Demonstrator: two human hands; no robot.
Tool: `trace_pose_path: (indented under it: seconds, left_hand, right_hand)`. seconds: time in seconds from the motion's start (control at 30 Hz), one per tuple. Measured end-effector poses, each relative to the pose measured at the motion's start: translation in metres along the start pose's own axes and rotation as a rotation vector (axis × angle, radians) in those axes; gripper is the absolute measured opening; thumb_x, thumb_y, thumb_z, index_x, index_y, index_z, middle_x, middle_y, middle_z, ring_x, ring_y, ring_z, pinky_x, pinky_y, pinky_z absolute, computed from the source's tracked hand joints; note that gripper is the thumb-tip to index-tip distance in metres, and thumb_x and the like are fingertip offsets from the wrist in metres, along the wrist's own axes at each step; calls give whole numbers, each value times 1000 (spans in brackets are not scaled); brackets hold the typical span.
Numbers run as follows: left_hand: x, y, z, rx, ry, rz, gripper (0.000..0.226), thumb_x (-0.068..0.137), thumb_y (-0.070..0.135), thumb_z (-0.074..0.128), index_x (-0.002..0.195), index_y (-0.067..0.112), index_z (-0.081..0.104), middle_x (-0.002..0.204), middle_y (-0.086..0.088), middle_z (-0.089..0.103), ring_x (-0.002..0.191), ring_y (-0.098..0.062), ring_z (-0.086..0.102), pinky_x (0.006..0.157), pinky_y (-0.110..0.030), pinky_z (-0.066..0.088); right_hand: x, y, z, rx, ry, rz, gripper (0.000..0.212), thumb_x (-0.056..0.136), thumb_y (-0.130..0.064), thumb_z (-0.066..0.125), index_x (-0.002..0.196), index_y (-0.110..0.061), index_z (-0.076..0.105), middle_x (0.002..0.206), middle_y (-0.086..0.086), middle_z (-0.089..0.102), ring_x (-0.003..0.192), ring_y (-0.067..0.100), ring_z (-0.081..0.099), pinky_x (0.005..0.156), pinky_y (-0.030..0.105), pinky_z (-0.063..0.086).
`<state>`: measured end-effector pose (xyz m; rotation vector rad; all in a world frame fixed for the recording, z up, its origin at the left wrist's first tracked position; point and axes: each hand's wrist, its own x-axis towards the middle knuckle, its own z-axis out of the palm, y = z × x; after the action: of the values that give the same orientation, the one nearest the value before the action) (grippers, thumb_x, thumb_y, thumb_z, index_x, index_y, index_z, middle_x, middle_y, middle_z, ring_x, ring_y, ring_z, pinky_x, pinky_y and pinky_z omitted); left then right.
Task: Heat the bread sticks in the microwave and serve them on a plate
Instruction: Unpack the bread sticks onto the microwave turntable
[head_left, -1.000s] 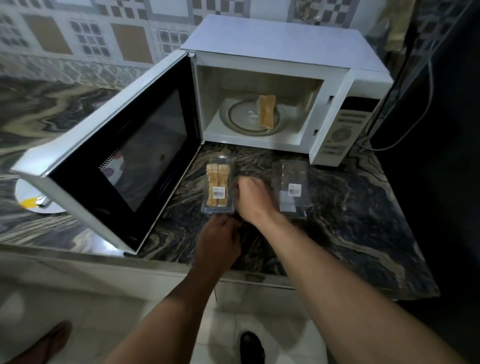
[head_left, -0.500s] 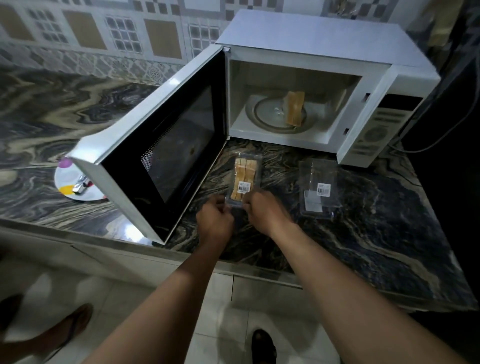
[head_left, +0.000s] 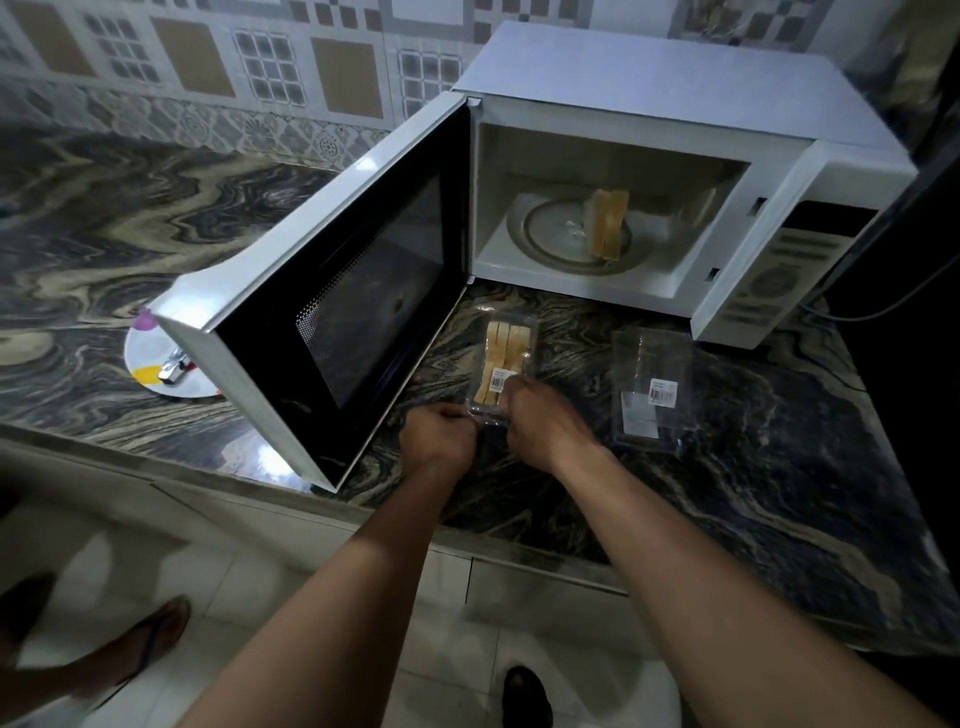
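Pinching the pack's (head_left: 503, 382) near edge, left hand (head_left: 439, 436) and right hand (head_left: 543, 423) grip it. A sudden tear could scatter bread sticks (head_left: 498, 345).

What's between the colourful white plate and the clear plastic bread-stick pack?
The open, black-windowed white microwave door stands between them, per the head view.

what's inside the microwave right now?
The microwave door is open. Bread sticks lie together on the glass turntable, right of centre. Nothing else shows inside. The sticks cover the turntable behind them, and the cavity ceiling is out of sight.
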<state>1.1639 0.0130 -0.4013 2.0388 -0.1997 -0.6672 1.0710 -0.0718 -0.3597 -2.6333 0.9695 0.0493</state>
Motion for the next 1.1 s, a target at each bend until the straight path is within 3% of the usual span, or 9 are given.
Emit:
trace_pose_path:
  seconds: [0.13, 0.27, 0.47, 0.63, 0.73, 0.87, 0.97, 1.1]
  left_hand:
    - [0, 3, 0, 49, 16, -37, 10, 71, 25, 80, 82, 24, 80, 86, -1, 77, 86, -22, 72, 85, -35, 59]
    - [1, 6, -1, 105, 17, -40, 16, 75, 26, 80, 90, 22, 80, 94, -4, 77, 92, -23, 70, 87, -33, 58]
    - [2, 14, -5, 230, -23, 2, 16, 73, 36, 81, 76, 21, 75, 88, -7, 76, 85, -26, 71, 80, -31, 57]
    - [-5, 28, -16, 400, 106, 218, 22, 84, 38, 70, 100, 23, 74, 101, -7, 74, 100, -31, 68, 82, -35, 55]
    - [-1, 39, -17, 452, 216, 466, 28, 82, 30, 71, 108, 20, 65, 106, -8, 68, 100, -33, 64, 78, -40, 54]
    - [11, 59, -16, 360, 136, 707, 43, 84, 17, 71, 125, 22, 61, 118, -3, 62, 107, -24, 59, 85, -37, 50]
    - [17, 71, -15, 338, 152, 824, 40, 85, 13, 71, 123, 25, 66, 118, 2, 66, 105, -17, 62, 78, -25, 44]
    - [23, 80, -13, 291, 96, 873, 32, 88, 10, 66, 116, 23, 72, 115, 2, 71, 103, -17, 66, 85, -24, 48]
  right_hand:
    - [1, 0, -3, 18, 10, -8, 28, 85, -5, 57, 112, -6, 55, 121, 18, 60, 107, 38, 59, 86, 39, 51]
    - [1, -3, -11, 90, 143, -50, 25, 82, -1, 59, 107, -6, 57, 111, 15, 61, 99, 37, 61, 79, 37, 50]
    - [-4, 1, -14, 149, 369, -120, 15, 91, -2, 59, 105, -6, 61, 112, 9, 56, 105, 28, 52, 82, 34, 44]
    - [0, 2, -20, 153, 492, -104, 13, 91, -2, 59, 101, -10, 60, 106, 6, 53, 100, 27, 50, 76, 36, 44]
    - [3, 5, -23, 159, 539, -115, 10, 91, -3, 59, 99, -7, 63, 97, 9, 55, 92, 29, 50, 73, 43, 48]
    - [7, 6, -32, 195, 570, -133, 15, 94, -2, 56, 103, -4, 67, 92, 8, 54, 92, 28, 50, 74, 43, 48]
    - [7, 6, -40, 263, 596, -117, 16, 95, -4, 56, 104, -6, 69, 93, 4, 52, 95, 24, 50, 75, 34, 44]
    - [11, 6, -46, 366, 646, -68, 16, 98, -14, 57, 108, -11, 69, 102, 8, 57, 98, 25, 53, 76, 34, 46]
